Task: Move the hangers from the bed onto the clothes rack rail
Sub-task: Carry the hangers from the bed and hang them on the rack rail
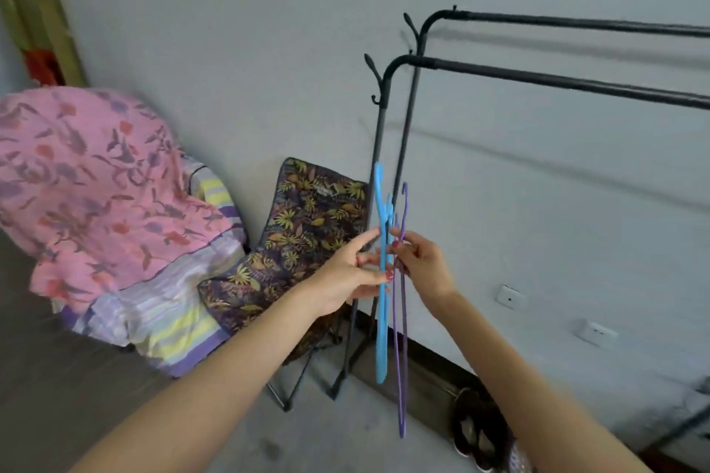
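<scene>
A blue hanger (381, 334) and a thin purple hanger (402, 365) hang edge-on in front of me, hooks up, beside the left post of the black clothes rack. My left hand (351, 273) pinches the blue hanger near its neck. My right hand (420, 261) grips the purple hanger just below its hook. The rack's near rail (568, 83) and far rail (584, 24) run bare to the right, above and beyond both hands. The bed is out of view.
A folding chair (303, 238) with leaf-print fabric stands left of the rack against the grey wall. Further left, a pile draped in pink floral cloth (96, 180) over striped bedding. Dark shoes (474, 430) lie on the floor under the rack.
</scene>
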